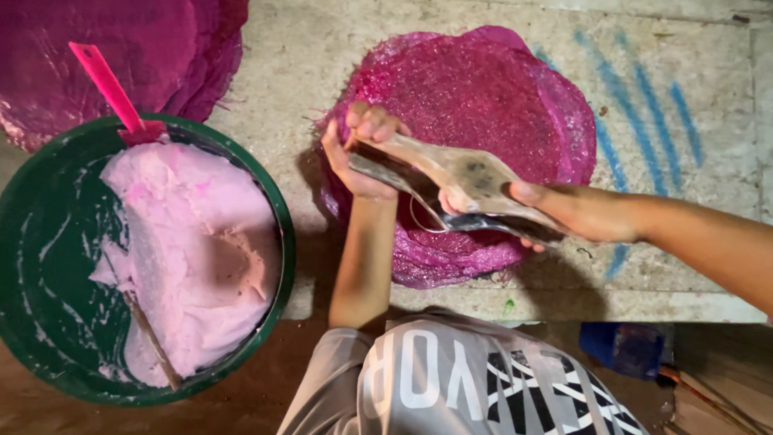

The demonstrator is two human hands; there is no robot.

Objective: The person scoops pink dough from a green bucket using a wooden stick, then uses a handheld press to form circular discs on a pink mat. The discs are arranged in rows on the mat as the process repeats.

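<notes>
My left hand (pixel 361 153) and my right hand (pixel 564 211) both grip a flat, tan, stained tool (pixel 463 179) with a dark metal blade (pixel 475 221) under it. The left hand holds the narrow end and the right hand holds the wide end. The tool hangs just above a stack of round, glittery magenta sheets (pixel 483 89) that lies on a concrete slab (pixel 306 56). Whether the blade is a separate piece I cannot tell.
At the left stands a green bucket (pixel 32 322) holding pink paste (pixel 201 258), a pink scoop (pixel 109 84) and a thin wooden stick (pixel 153 342). A second pile of magenta sheets (pixel 97 40) is at top left. Blue streaks (pixel 644 105) mark the slab; a blue object (pixel 624 346) lies below its edge.
</notes>
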